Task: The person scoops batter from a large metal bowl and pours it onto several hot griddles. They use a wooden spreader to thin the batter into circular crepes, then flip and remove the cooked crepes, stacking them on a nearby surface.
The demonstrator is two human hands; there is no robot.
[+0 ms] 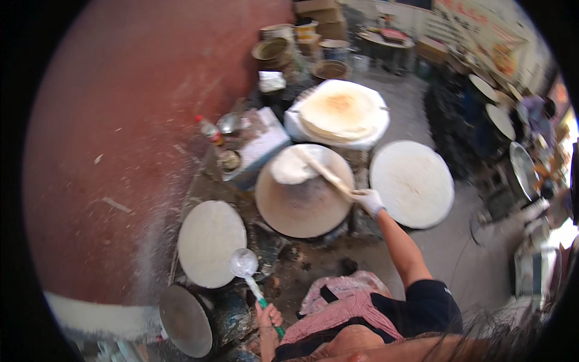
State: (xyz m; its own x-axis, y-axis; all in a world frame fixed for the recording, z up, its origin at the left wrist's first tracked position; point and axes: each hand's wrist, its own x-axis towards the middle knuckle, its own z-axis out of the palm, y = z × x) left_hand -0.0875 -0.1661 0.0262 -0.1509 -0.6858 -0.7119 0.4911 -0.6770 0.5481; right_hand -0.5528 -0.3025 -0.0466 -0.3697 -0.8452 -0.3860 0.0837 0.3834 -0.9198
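A pale wooden spreader (326,174) is gripped in my gloved right hand (368,201), its far end at a patch of white batter (291,167) on a round griddle (303,212). My bare left hand (269,315) is closed round the green handle of a ladle (244,263). The ladle's bowl overlaps the edge of a second griddle, which is covered by a pale flat sheet (210,244). Beyond the middle griddle, a stack of thin round flatbreads (339,108) lies on white cloth or plastic. To the right is another pale round surface (411,183).
A dark bare griddle (186,320) stands at the lower left. A foam box (267,145) beside the red wall has a metal bowl (229,123) and a red-capped bottle (209,130) near it. Buckets (272,50) are behind. A person (538,113) is at the far right.
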